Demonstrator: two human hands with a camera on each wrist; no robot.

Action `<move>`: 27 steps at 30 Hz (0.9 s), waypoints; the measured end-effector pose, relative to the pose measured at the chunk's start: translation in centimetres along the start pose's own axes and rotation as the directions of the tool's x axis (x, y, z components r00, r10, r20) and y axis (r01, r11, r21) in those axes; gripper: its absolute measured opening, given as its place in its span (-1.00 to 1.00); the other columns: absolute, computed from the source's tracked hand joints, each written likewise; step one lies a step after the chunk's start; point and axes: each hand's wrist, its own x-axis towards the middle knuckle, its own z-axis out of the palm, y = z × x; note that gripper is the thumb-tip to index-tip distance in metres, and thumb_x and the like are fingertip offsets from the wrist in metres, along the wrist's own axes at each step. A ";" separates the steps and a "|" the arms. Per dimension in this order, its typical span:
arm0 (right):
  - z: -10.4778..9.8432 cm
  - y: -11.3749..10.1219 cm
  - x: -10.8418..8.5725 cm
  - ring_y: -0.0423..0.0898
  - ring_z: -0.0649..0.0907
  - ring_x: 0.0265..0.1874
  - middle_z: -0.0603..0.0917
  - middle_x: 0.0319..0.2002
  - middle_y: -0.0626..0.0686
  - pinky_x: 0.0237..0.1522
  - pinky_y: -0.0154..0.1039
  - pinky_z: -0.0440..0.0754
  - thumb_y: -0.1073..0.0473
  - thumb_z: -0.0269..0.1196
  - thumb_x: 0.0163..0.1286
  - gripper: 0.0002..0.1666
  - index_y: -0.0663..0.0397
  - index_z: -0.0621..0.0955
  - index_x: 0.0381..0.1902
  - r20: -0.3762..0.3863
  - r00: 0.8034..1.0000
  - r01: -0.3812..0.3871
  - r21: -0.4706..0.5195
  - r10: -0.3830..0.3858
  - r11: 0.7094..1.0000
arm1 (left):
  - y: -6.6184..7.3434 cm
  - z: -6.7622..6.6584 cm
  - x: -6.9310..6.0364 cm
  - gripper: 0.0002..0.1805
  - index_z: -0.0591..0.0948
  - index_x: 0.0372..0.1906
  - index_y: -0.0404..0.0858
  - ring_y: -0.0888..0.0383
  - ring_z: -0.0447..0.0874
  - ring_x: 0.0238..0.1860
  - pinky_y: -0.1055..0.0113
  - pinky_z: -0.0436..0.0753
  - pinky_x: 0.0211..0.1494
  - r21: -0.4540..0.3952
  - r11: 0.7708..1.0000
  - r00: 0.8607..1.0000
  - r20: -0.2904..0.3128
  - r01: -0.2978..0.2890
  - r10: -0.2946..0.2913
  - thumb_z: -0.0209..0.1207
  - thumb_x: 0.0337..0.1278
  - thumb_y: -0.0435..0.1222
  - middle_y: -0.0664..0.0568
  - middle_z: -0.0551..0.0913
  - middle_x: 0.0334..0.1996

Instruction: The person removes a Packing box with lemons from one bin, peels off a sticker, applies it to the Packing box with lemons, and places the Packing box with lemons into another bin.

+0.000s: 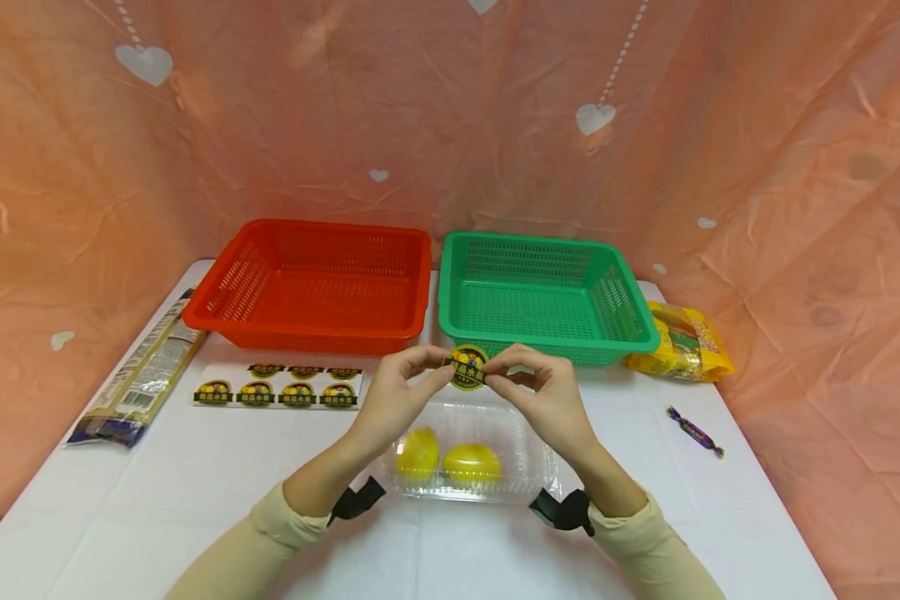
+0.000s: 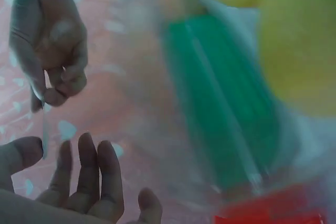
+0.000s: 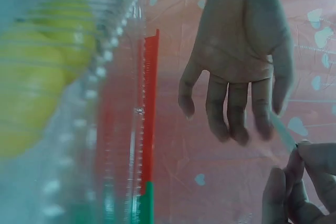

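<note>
Above a clear plastic box [image 1: 521, 467], my two hands hold a round black-and-gold sticker [image 1: 467, 367] by its opposite sides. Its left edge is pinched by my left hand [image 1: 399, 392], its right edge by my right hand [image 1: 543, 396]. In both wrist views the sticker [image 2: 45, 132] shows as a thin pale strip between the hands. Two yellow lemons, one on the left [image 1: 417, 454] and one in the middle [image 1: 472, 463], lie inside the box, whose lid appears closed. A sheet of similar stickers [image 1: 277, 387] lies left of my left hand.
Behind the box stand a red basket [image 1: 307, 337] and a green basket [image 1: 547, 337], side by side. A long gold-and-blue packet [image 1: 138, 375] lies at the table's left edge. On the right are a yellow bag [image 1: 708, 346] and a purple wrapped candy [image 1: 694, 432].
</note>
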 end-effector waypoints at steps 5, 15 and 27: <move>-0.5 0.4 -0.5 -0.05 0.68 -0.21 0.69 -0.24 0.24 -0.13 -0.24 0.70 0.50 0.33 0.25 -0.89 0.37 0.70 -0.24 0.068 0.993 -0.103 0.054 0.099 0.993 | -0.9 -0.3 -0.1 -0.93 0.69 -0.22 -0.28 0.03 0.59 0.02 -0.18 0.35 0.28 0.203 0.977 0.998 0.020 -0.064 0.061 0.26 0.24 -0.37 0.00 0.70 -0.22; -1.3 2.3 -1.4 -0.05 0.69 -0.18 0.75 -0.24 0.15 -0.16 -0.23 0.66 0.45 0.34 0.26 -0.87 0.30 0.73 -0.23 0.138 0.976 -0.155 -0.108 0.169 0.982 | -2.0 -0.8 0.0 -0.92 0.69 -0.40 -0.14 0.08 0.49 -0.01 -0.01 0.44 0.15 0.409 0.895 0.973 0.210 -0.179 0.099 0.30 0.18 -0.36 0.19 0.67 -0.26; -1.4 4.8 -1.7 -0.19 0.63 -0.39 0.73 -0.40 -0.06 -0.14 -0.07 0.51 0.46 0.36 0.19 -0.87 0.21 0.75 -0.31 0.199 0.965 -0.110 -0.287 0.171 0.952 | -3.7 0.0 -0.2 -0.91 0.72 -0.46 -0.12 0.11 0.37 -0.17 0.18 0.26 -0.10 0.651 0.710 0.959 0.255 -0.267 0.126 0.34 0.12 -0.31 0.16 0.51 -0.38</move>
